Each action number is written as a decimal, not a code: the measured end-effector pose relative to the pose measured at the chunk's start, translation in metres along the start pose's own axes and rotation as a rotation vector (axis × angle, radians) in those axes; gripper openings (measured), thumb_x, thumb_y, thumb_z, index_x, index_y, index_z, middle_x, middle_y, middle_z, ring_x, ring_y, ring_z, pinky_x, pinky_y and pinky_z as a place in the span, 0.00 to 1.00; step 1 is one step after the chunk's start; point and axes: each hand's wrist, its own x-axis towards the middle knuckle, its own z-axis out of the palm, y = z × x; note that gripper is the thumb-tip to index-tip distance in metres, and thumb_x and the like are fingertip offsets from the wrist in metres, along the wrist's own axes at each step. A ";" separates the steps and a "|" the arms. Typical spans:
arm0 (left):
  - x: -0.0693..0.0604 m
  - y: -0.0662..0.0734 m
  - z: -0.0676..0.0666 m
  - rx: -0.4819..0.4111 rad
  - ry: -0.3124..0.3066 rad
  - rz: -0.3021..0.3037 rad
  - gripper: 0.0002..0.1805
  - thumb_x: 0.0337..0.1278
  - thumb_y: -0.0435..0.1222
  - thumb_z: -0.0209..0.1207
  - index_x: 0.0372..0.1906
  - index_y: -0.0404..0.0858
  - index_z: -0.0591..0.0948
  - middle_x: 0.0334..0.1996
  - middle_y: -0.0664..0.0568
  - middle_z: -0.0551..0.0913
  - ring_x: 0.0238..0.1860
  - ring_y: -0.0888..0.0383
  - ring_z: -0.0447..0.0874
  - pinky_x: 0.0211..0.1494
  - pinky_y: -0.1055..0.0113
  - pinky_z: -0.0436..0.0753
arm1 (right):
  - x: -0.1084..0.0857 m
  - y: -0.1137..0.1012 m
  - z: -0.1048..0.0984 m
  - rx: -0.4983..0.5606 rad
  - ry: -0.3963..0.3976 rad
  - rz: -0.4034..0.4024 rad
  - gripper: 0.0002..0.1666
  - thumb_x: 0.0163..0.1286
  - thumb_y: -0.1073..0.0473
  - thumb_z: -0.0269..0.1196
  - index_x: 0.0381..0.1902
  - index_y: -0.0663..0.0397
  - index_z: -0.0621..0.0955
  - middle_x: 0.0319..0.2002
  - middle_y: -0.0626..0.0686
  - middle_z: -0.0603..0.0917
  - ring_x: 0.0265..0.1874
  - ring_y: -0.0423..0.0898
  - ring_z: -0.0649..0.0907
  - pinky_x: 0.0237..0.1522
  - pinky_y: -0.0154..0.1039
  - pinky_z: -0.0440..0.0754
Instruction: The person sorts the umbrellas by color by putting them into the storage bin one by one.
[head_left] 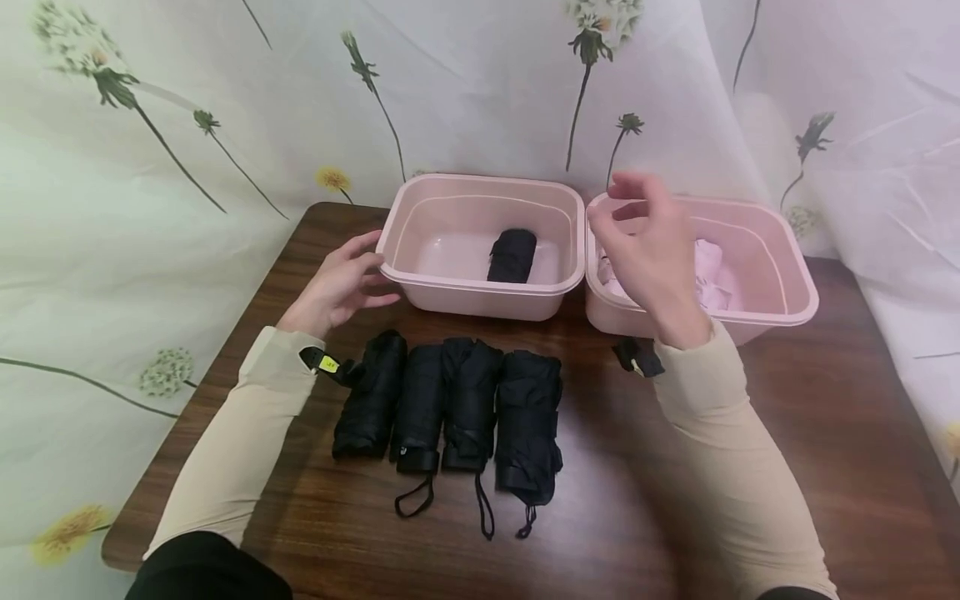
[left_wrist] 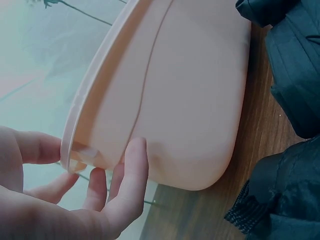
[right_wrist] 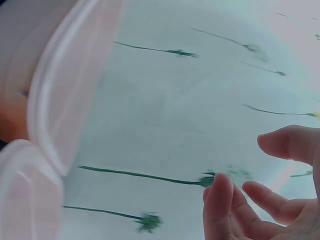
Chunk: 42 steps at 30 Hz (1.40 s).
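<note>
My left hand [head_left: 337,279] touches the rim of the left pink plastic basin [head_left: 480,302] at its left end, fingers loosely bent. In the left wrist view its fingertips [left_wrist: 42,148] meet the rim. One folded black umbrella [head_left: 513,257] lies inside that basin. My right hand [head_left: 648,250] hangs above the right pink basin [head_left: 780,283], fingers curved and apart, with nothing between them. Pink fabric bundles [head_left: 708,271] lie in this basin, partly hidden by the hand. Several folded black umbrellas [head_left: 528,417] lie side by side on the table, wrist straps toward me.
The brown wooden table [head_left: 637,500] holds both basins at its back, their ends almost touching. Behind them hangs a white cloth [head_left: 472,92] with a dandelion print. A dark strap [head_left: 637,357] dangles at my right cuff.
</note>
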 end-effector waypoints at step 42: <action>-0.002 0.001 0.000 0.011 0.001 -0.003 0.30 0.70 0.36 0.50 0.73 0.56 0.59 0.62 0.47 0.66 0.50 0.52 0.77 0.50 0.53 0.84 | -0.132 0.078 0.074 -0.445 -0.383 -0.021 0.48 0.63 0.38 0.64 0.70 0.60 0.62 0.58 0.65 0.66 0.47 0.61 0.79 0.45 0.55 0.82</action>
